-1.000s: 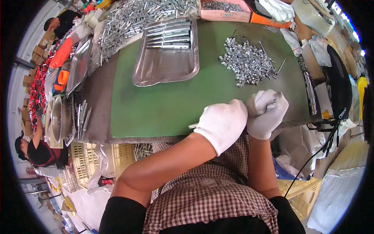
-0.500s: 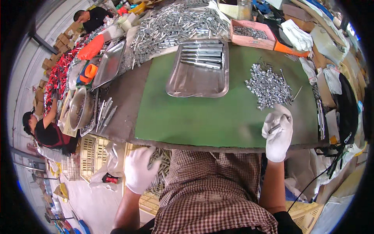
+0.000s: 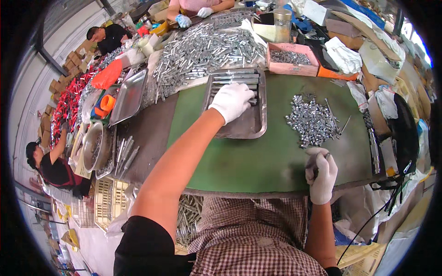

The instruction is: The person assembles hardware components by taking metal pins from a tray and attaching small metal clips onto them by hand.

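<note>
So the row of long silver metal rods [image 3: 235, 79] sits at the far end of the shallow rectangular steel tray [image 3: 258, 131], long axes running left-right across it. My white-gloved left hand [image 3: 231, 101] is stretched out right over the tray's middle, fingers loosely curled down toward the rods; can't tell if it's got one yet. My right hand [image 3: 321, 177] is well back at the near edge of the green-topped bench [image 3: 258, 161], right of the tray, closed around a small metal piece. Left is way nearer.
</note>
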The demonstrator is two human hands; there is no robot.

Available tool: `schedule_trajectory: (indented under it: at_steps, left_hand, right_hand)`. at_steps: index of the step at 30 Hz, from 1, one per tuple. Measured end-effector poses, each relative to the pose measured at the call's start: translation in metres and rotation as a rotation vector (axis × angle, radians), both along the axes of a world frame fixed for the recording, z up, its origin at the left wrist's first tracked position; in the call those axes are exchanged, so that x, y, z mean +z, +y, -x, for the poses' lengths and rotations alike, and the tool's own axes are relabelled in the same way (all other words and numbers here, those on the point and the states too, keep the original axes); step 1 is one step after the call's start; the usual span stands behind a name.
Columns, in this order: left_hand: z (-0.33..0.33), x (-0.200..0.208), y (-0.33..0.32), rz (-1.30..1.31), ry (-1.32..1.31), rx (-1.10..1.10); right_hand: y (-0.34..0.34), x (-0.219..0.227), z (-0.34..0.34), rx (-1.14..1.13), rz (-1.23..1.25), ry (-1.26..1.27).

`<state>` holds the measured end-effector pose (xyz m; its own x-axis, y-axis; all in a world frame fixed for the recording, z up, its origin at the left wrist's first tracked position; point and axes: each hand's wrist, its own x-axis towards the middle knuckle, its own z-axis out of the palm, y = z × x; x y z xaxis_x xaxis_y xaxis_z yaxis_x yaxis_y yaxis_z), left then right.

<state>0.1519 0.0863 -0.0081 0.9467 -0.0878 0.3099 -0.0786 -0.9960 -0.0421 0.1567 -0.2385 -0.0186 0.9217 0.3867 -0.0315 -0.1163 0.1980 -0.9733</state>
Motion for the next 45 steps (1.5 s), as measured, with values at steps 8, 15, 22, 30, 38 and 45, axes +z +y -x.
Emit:
schedule_trajectory:
  at_steps: [8,15,22,30,38,45]
  left_hand:
    - [0.013,0.004,-0.001,0.288,-0.122,-0.043]
    - [0.045,0.040,-0.104,0.187,0.218,-0.167]
    - [0.074,0.034,-0.149,0.239,0.227,-0.264]
    - [0.076,0.036,-0.161,0.264,0.241,-0.230]
    - [0.088,0.024,-0.158,0.369,0.182,-0.187]
    - [0.087,0.019,-0.159,0.466,0.126,-0.231]
  right_hand:
    - [-0.005,0.000,0.005,0.064,0.009,0.001]
    - [-0.007,0.004,0.022,-0.035,0.092,-0.067]
    - [-0.013,0.023,0.016,0.166,0.248,0.088]
    - [-0.017,0.028,0.018,0.178,0.282,0.118]
    - [-0.029,0.015,0.011,0.152,0.473,-0.055]
    - [-0.030,0.012,0.009,0.183,0.502,-0.118]
